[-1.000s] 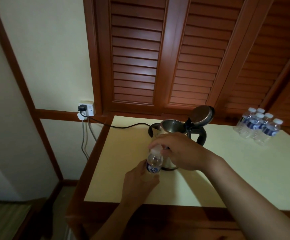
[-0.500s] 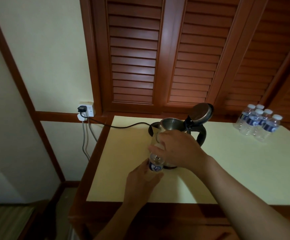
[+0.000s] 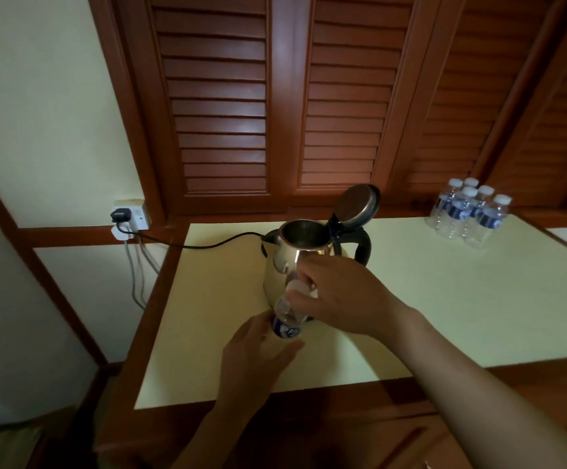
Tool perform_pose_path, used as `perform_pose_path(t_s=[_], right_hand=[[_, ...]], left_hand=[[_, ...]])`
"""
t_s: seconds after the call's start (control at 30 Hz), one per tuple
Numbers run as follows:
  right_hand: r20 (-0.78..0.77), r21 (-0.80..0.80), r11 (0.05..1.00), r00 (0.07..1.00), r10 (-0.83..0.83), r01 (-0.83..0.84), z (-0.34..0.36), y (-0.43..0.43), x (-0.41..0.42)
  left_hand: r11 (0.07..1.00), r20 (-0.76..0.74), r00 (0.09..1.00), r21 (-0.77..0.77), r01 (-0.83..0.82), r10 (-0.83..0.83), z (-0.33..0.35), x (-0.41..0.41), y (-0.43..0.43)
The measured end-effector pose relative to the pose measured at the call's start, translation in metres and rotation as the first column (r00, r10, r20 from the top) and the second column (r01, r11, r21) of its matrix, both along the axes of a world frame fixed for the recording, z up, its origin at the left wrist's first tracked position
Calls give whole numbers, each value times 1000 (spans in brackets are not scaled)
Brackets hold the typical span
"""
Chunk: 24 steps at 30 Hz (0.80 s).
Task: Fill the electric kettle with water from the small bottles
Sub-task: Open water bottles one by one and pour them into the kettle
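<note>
Louvred shutters back the cream table (image 3: pixel 444 316) where the open-lidded kettle (image 3: pixel 295 262) stands. Since a second ago the small bottle (image 3: pixel 285 321), gripped by the left hand (image 3: pixel 258 360), has tipped kettleward; right hand (image 3: pixel 339 302) pinches its white cap (image 3: pixel 298 286), seemingly almost off.

Kettle (image 3: pixel 295 262): shiny steel, black handle, upright at desk's far middle, lid (image 3: pixel 358 206) flipped open. Bottle (image 3: pixel 287 318): small, clear, blue label, white cap on, tilted just before kettle. Five more bottles (image 3: pixel 468 214) clustered far right, capped, upright.

Table (image 3: pixel 410 316): kettle (image 3: pixel 295 265) (lid up), bottles (image 3: pixel 468 211)
</note>
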State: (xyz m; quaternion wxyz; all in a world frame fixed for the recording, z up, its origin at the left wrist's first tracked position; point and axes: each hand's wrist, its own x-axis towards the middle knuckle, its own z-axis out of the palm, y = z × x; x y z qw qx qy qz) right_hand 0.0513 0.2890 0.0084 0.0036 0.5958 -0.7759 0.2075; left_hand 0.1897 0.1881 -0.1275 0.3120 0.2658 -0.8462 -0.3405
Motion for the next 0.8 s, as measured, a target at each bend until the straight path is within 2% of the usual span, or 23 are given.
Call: perform_pose_path(t_s=[0.13, 0.23, 0.4, 0.53, 0.67, 0.73, 0.8], right_hand=[[18, -58, 998, 1000, -14, 15, 0, 31, -16], [173, -131, 988, 984, -52, 75, -2, 64, -40], [329, -188, 944, 923, -198, 270, -17, 126, -90], [365, -192, 907, 886, -287, 373, -32, 168, -149], [421, -255, 839, 836, -350, 480, -48, 205, -224], [443, -273, 796, 805, -394, 540, -59, 220, -262], [453, -298, 747, 777, -437, 594, -72, 231, -296]], left_hand=[[1000, -32, 999, 17, 16, -16, 3, -18, 16], [994, -88, 990, 17, 108, -106, 20, -49, 43], [973, -135, 974, 114, 199, -184, 44, -125, 92], [967, -62, 970, 86, 242, -237, 49, -201, 129], [911, -1, 914, 70, 406, -406, 54, -272, 162], [899, 148, 887, 62, 434, -438, 46, -305, 167], [927, 319, 879, 1, 375, -355, 36, -336, 165]])
